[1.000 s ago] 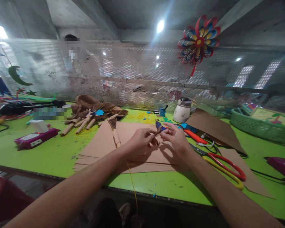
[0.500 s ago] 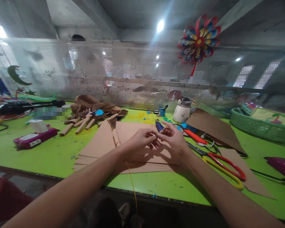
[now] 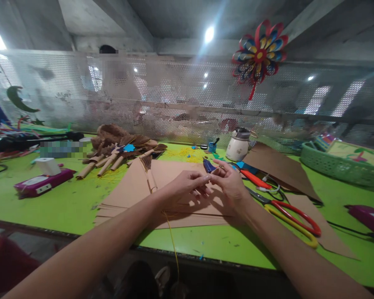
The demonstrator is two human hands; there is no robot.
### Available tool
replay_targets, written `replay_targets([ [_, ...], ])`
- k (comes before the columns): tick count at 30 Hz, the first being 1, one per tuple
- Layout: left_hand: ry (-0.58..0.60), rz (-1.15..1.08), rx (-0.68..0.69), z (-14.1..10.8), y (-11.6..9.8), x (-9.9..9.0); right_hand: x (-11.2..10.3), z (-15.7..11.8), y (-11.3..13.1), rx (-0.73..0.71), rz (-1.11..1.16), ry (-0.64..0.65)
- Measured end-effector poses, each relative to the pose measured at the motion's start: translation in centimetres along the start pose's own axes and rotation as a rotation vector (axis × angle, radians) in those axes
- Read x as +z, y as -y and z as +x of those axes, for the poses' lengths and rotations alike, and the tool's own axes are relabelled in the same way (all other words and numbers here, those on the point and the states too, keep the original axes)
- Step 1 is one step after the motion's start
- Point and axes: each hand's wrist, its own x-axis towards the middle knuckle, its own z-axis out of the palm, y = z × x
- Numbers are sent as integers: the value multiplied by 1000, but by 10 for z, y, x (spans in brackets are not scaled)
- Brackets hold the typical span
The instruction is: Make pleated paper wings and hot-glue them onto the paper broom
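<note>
Above a stack of brown paper sheets (image 3: 174, 167), my left hand (image 3: 190, 183) and my right hand (image 3: 230, 182) meet at thumb and fingertips. Both are closed in a pinch; whatever lies between the fingertips is too small to make out. A small rolled-paper piece with a fringed top (image 3: 151, 179) rests on the sheets, left of my left hand. Yellow string (image 3: 173, 238) runs from under my left forearm over the table's front edge. Just behind my right fingers lies a dark blue tool (image 3: 208, 166), partly hidden.
Scissors with red and yellow handles (image 3: 299, 218) lie right of my right forearm. Brown fringed paper rolls (image 3: 107, 164) are heaped at the back left. A white bottle (image 3: 237, 147), a green basket (image 3: 330, 164) and purple power strips (image 3: 45, 182) stand around the green table (image 3: 187, 243).
My fingertips have drawn slightly closer together, the left thumb now meeting the right. The view has shifted a little; the objects on the table stay in place.
</note>
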Motion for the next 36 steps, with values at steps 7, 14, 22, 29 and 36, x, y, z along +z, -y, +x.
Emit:
replay_targets([
  [7, -75, 92, 37, 4, 2, 0, 6, -4, -2, 70, 121, -26],
  [14, -129, 82, 99, 3, -1, -2, 13, -9, -1, 177, 170, 177],
  [22, -70, 62, 132, 2, -3, 0, 5, -3, 5, 58, 82, 5],
  [29, -80, 68, 127, 2, -6, 1, -4, 7, 13, 40, 129, -70],
  [36, -117, 150, 59, 3, -4, -3, -48, 31, 23, -12, 191, -339],
])
